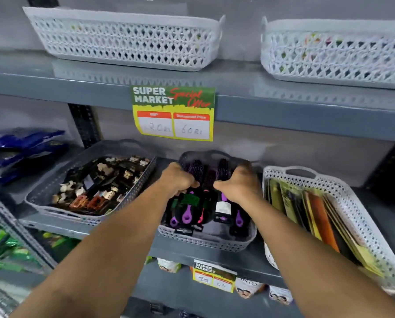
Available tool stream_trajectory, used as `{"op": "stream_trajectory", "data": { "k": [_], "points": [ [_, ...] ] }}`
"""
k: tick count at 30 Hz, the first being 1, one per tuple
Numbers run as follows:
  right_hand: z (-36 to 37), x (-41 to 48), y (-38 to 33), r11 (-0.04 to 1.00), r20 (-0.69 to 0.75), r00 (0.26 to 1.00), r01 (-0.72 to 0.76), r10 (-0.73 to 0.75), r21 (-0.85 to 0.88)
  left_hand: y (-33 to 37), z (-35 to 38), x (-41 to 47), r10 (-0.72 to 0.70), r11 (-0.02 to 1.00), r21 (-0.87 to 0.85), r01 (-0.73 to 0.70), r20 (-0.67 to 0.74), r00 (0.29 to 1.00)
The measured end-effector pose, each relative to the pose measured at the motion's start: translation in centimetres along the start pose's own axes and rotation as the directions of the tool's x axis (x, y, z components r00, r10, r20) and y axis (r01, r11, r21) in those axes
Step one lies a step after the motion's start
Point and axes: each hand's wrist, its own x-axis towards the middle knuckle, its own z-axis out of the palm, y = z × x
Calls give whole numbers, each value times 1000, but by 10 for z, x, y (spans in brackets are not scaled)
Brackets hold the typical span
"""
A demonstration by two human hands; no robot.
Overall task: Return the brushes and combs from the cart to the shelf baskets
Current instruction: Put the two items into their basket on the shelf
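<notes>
A small grey basket (205,241) sits on the middle shelf, filled with several black and purple round hair brushes (188,210). Both my hands reach into it. My left hand (179,179) is curled around the brushes on the left side. My right hand (240,182) grips a black brush with a white label (222,206) on the right side. The bristle ends point to the back of the basket, the purple handle ends to the front. The cart is out of view.
A grey basket of hair clips (42,196) stands to the left. A white basket of flat comb packs (352,203) stands to the right. Two white baskets (127,40) sit on the shelf above. A special-offer sign (173,113) hangs from that shelf's edge.
</notes>
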Motion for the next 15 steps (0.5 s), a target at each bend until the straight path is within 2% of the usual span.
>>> {"op": "stream_trajectory", "data": {
  "k": [7,15],
  "points": [
    [28,11,16,996,-18,997,-75,74,-54,-9,24,25,-18,998,59,16,25,1000],
    [48,8,24,984,45,990,-129,135,-122,-10,36,31,6,986,166,-5,-2,1000]
  ]
}}
